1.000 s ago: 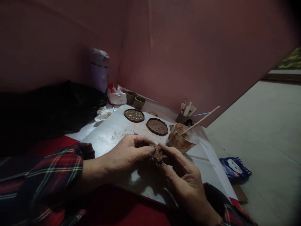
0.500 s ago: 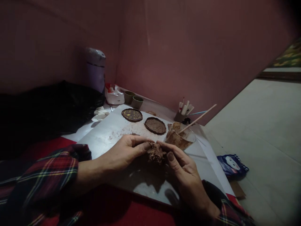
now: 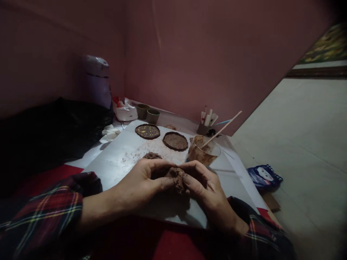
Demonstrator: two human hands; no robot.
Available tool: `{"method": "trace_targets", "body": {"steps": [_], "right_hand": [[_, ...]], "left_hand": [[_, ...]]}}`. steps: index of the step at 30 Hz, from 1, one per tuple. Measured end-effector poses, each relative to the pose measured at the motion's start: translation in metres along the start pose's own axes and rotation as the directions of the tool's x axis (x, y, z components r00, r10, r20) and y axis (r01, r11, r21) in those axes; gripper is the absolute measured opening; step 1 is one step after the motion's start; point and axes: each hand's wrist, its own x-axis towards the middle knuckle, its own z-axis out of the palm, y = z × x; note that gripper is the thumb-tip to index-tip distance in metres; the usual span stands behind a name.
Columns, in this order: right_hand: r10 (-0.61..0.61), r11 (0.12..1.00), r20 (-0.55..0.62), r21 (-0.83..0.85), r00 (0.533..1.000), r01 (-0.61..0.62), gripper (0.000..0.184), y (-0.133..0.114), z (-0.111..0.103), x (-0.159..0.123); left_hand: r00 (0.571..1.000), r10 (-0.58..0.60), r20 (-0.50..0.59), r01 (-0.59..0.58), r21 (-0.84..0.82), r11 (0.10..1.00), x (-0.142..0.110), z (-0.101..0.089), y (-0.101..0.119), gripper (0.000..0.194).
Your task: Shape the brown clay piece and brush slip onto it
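Between my fingertips is a rough, crumbly lump of brown clay-like paste (image 3: 178, 179), held above the white board (image 3: 114, 164). My left hand (image 3: 146, 182) pinches it from the left, thumb in front and fingers behind. From the right, my right hand (image 3: 207, 191) grips it, its thumb pressed against the front. Behind my left hand a further brown mass (image 3: 152, 155) lies partly hidden on the board. Farther back are two flat brown discs with raised rims: one bare (image 3: 175, 141), the other dotted with yellow (image 3: 148, 131).
A paste-smeared glass (image 3: 204, 153) holds a wooden stick (image 3: 222, 129), right of the discs. Two small cups (image 3: 153, 116), a white packet (image 3: 126, 111) and a purple container (image 3: 98, 85) stand behind. A black bag (image 3: 54, 130) fills the left. Brown crumbs dot the board.
My right thumb has moved in from beside the lump to press on it, and the lump looks more compact. The view has turned right, and the mass behind my left hand shows more.
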Motion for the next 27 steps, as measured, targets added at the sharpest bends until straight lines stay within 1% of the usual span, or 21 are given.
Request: {"method": "trace_targets", "body": {"steps": [2,5,7,11,16,18,22,24,27], "right_hand": [[0.012,1.000,-0.002,0.008,1.000,-0.012,0.022,0.001,0.001,0.000],[0.040,0.998,0.011,0.050,0.999,-0.040,0.023,0.003,0.003,0.001],[0.054,0.996,0.011,0.073,0.998,-0.055,0.024,0.004,0.003,0.002],[0.066,0.993,-0.023,0.099,0.998,-0.063,0.020,0.005,0.002,0.002],[0.073,0.987,-0.029,0.148,0.997,-0.068,0.019,0.005,0.003,0.001],[0.062,0.988,-0.040,0.145,0.997,-0.055,0.018,0.006,0.003,0.001],[0.022,0.987,-0.075,0.159,0.997,-0.009,0.016,0.010,0.000,0.000],[-0.003,0.987,-0.104,0.161,0.995,0.020,0.015,0.013,-0.002,-0.001],[-0.038,0.988,-0.120,0.142,0.992,0.055,0.015,0.014,-0.003,-0.002]], "left_hand": [[0.998,-0.005,-0.058,0.006,0.023,1.000,0.000,0.000,0.000,0.033],[0.995,-0.040,-0.087,0.039,-0.012,0.999,0.001,0.000,-0.002,0.043],[0.997,-0.029,-0.073,0.029,0.008,1.000,0.001,0.000,-0.003,0.039],[0.998,0.031,-0.052,-0.026,0.109,0.994,0.000,0.001,0.000,0.025],[0.991,0.103,-0.081,-0.086,0.190,0.978,0.001,0.001,0.004,0.022],[0.991,0.089,-0.102,-0.073,0.155,0.985,0.002,0.001,0.004,0.029],[0.995,-0.036,-0.097,0.033,-0.029,0.999,0.003,0.000,0.003,0.046],[0.996,-0.074,-0.059,0.067,-0.111,0.991,0.004,0.000,0.002,0.044],[0.997,-0.077,0.020,0.079,-0.181,0.980,0.003,0.000,0.001,0.033]]}}
